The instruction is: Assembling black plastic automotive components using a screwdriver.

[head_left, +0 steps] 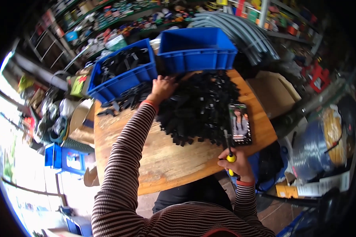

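A large heap of small black plastic pieces (190,110) covers the middle of the wooden table (158,166). My left hand (162,89) reaches to the far left side of this heap, just in front of the blue bins. Its fingers are bent down among the dark pieces, and whatever they hold is hidden. Near the table's front right edge, my right hand (238,164) grips a screwdriver (231,158) with a yellow and black handle. The shaft points up and away, toward the heap's near right edge. A phone (239,124) with a lit screen lies just beyond that hand.
One blue bin (122,73) at the far left holds more black pieces; another blue bin (197,49) stands to its right. Grey coiled tubing (237,33) lies behind. A cardboard box (273,93) and wrapped rolls (318,138) are on the right. Crowded shelves line the back.
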`<state>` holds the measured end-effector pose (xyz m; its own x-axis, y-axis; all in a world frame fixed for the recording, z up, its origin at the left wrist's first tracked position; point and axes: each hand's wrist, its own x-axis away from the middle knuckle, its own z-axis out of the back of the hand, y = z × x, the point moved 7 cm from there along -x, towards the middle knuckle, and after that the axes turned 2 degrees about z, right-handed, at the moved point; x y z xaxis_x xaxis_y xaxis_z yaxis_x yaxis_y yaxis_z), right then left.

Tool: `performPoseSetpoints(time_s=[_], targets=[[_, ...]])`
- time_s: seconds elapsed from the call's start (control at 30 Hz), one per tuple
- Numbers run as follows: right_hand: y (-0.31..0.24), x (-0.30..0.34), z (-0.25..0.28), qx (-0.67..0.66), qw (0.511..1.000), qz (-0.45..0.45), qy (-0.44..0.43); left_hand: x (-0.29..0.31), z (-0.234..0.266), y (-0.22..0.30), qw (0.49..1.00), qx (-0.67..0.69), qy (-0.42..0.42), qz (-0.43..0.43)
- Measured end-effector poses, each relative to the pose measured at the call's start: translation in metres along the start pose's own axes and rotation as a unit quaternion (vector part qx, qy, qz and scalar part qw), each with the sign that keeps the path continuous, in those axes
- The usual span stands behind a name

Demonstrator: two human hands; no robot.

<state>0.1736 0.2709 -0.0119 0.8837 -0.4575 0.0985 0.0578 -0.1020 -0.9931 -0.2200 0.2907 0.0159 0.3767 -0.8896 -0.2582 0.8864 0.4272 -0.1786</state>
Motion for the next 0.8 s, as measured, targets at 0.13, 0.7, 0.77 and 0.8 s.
performPoseSetpoints(time_s=[0.13, 0.7, 0.77, 0.8], targets=[[0.002, 0.004, 0.001, 0.016, 1.000, 0.003, 0.010, 0.058, 0.040, -0.022, 0.982, 0.144, 0.123, -0.011], [-0.007, 0.001, 0.005, 0.013, 1.000, 0.000, 0.016, 0.140, 0.019, -0.124, 0.964, 0.181, 0.145, 0.130], [-0.005, 0.003, 0.004, 0.005, 1.000, -0.006, 0.014, 0.124, 0.022, -0.122, 0.982, 0.100, 0.054, 0.152], [-0.005, 0.003, 0.001, 0.000, 1.000, -0.008, 0.009, 0.115, 0.024, -0.125, 0.982, 0.099, 0.055, 0.155]])
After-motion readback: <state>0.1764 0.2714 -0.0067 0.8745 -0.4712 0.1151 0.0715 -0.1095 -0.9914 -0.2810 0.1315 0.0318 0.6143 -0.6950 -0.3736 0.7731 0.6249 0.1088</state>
